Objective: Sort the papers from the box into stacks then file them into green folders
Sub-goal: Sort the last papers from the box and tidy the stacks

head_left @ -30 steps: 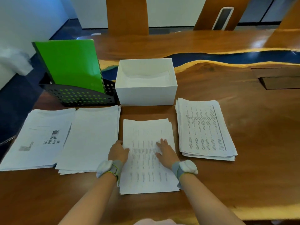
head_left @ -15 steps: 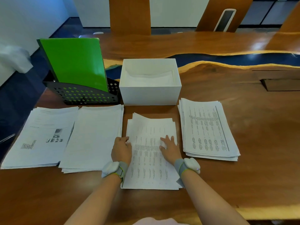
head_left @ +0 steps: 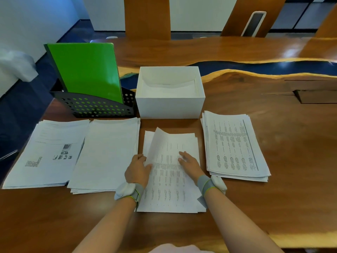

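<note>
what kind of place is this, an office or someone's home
Most likely an office meeting room: a long polished wooden table with tall chair backs across it, a black perforated file holder with green folders, and stacks of printed papers laid out in a row.

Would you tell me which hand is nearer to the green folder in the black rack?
Left. The left hand, holding up the left edge of the top sheet, is nearer the person and right of the green folder; the right hand lies flat on that sheet, farther right.
</note>
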Demonstrator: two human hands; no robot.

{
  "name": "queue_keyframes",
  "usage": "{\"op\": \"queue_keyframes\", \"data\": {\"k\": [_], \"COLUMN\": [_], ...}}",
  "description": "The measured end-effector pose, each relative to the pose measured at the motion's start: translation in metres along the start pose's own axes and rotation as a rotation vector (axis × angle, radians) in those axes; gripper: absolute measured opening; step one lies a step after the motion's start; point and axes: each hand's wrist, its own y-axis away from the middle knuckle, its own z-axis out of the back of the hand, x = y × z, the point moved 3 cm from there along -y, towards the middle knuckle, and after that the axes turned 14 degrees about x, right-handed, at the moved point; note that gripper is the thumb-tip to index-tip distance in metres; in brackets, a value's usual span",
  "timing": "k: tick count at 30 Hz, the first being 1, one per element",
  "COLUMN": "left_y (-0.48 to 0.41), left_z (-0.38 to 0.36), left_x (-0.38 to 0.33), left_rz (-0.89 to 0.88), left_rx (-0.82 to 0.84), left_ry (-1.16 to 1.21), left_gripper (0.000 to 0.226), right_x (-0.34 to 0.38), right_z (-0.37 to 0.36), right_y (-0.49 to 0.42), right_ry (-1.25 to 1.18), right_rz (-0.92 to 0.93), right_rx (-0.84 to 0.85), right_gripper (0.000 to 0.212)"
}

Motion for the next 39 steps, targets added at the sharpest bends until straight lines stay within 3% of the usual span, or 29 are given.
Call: {"op": "queue_keyframes", "data": {"k": [4, 9, 13, 16, 18, 22, 25, 27, 30, 34, 39], "left_y": [-0.009, -0.021, -0.027, -0.028, -0.028, -0.031, -0.033, -0.034, -0.031, -0.027, -0.029], "left_z": [0.011, 0.036, 0.04, 0.04, 0.043, 0.056, 0.064, 0.062, 0.052, 0.036, 0.031], "left_x": [0.01, 0.019, 0.019, 0.016, 0.018, 0.033, 0.047, 0.051, 0.044, 0.026, 0.013], "left_rz": [0.105, 0.029, 0.034, -0.004, 0.003, 0.044, 0.061, 0.075, 0.102, 0.101, 0.079], "left_rx": [-0.027, 0.003, 0.086, 0.096, 0.069, -0.01, -0.055, -0.039, 0.038, 0.147, 0.18], "left_ry": [0.271, 0.542, 0.701, 0.73, 0.711, 0.747, 0.763, 0.769, 0.826, 0.897, 0.946], "left_gripper": [0.035, 0.017, 0.012, 0.012, 0.008, 0.011, 0.019, 0.016, 0.015, 0.025, 0.039], "right_x": [0.0, 0.006, 0.009, 0.009, 0.012, 0.007, 0.0, -0.001, 0.0, 0.003, 0.003], "right_z": [0.009, 0.027, 0.041, 0.046, 0.049, 0.061, 0.066, 0.066, 0.06, 0.053, 0.052], "right_y": [0.003, 0.005, 0.0, 0.0, 0.003, 0.005, 0.009, 0.011, 0.013, 0.01, 0.006], "right_ry": [-0.092, -0.264, -0.346, -0.382, -0.351, -0.389, -0.472, -0.486, -0.537, -0.563, -0.539], "right_rz": [0.039, 0.106, 0.021, 0.013, 0.02, 0.031, 0.024, 0.01, 0.008, -0.007, -0.015], "right_rx": [-0.149, -0.258, -0.27, -0.312, -0.337, -0.421, -0.449, -0.434, -0.403, -0.325, -0.318], "right_gripper": [0.048, 0.064, 0.044, 0.036, 0.018, 0.041, 0.042, 0.045, 0.029, 0.024, 0.03]}}
